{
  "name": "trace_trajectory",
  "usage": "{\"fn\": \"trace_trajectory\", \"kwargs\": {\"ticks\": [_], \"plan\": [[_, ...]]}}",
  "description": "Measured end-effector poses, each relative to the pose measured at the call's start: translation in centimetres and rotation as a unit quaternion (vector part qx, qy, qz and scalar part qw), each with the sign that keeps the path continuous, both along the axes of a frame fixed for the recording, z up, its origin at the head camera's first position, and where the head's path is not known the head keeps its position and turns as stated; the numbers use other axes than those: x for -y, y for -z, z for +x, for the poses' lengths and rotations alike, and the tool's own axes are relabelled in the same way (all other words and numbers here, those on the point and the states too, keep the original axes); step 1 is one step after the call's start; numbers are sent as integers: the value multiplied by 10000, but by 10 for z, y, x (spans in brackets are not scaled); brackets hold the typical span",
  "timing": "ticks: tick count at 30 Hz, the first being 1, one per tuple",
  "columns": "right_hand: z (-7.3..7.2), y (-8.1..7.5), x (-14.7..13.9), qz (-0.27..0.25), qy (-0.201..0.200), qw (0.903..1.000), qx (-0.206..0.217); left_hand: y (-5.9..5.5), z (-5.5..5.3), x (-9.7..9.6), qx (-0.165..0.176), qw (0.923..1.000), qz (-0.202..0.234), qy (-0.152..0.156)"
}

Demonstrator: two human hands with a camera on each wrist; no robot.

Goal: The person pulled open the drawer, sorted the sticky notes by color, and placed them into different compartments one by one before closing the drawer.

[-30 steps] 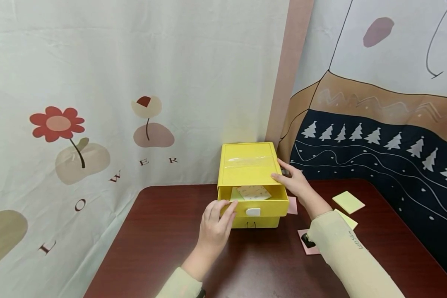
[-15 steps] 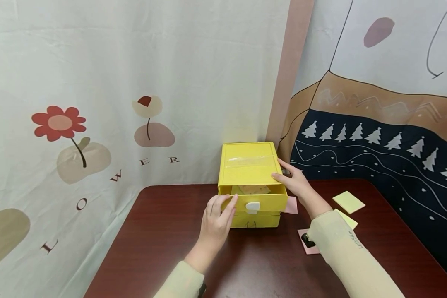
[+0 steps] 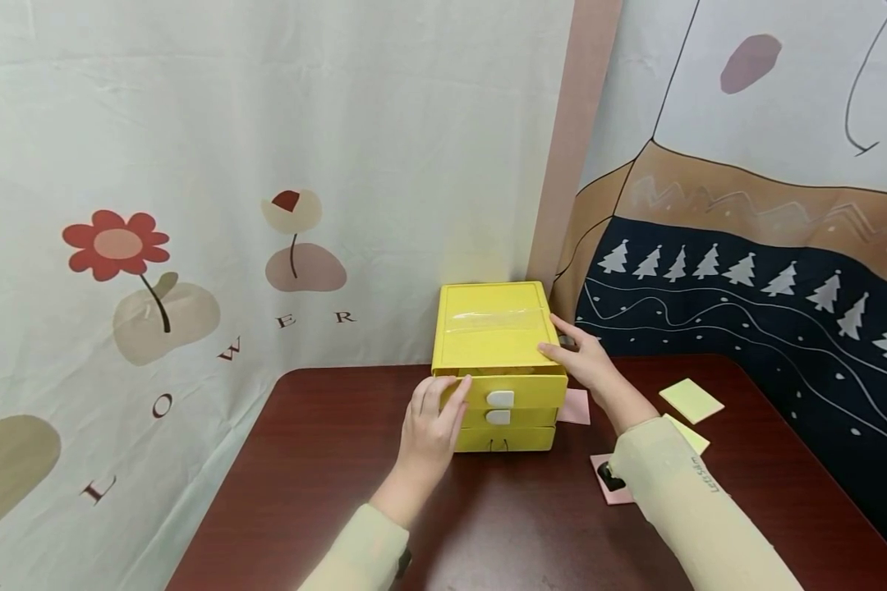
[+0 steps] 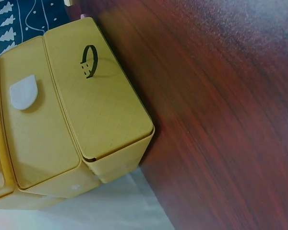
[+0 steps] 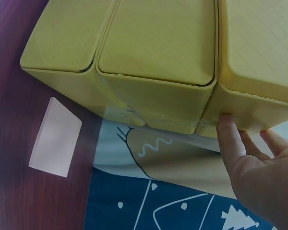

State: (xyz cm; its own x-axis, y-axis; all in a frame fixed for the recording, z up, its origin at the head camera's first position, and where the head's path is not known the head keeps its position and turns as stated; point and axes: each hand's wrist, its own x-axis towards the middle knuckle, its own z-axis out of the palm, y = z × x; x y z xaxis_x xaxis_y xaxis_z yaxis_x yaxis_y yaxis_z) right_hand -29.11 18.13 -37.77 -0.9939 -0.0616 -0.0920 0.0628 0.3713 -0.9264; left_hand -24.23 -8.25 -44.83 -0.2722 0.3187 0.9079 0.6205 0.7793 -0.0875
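Left hand (image 3: pixel 425 419) here, fingers loosely bent, touches the top drawer (image 3: pixel 525 391) | it juts slightly from the yellow box (image 3: pixel 497 345) on the table (image 3: pixel 303 484) | right hand (image 3: pixel 584 361), fingers extended, rests against the box's right side | yellow paper (image 3: pixel 691 400) beyond

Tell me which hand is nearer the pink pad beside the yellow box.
Right. The right hand touches the right side of the yellow box, higher than the pink pad; the left hand is at the top drawer, farther left.
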Motion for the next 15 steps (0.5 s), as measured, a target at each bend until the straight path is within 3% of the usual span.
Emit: {"fn": "trace_trajectory", "kwargs": {"ticks": [10, 15], "plan": [[1, -2, 0, 23, 36, 10000, 2, -2, -8, -1, -25, 10000, -71, -60], [1, -3, 0, 50, 17, 10000, -22, -3, -11, -2, -221, 9995, -200, -61]]}}
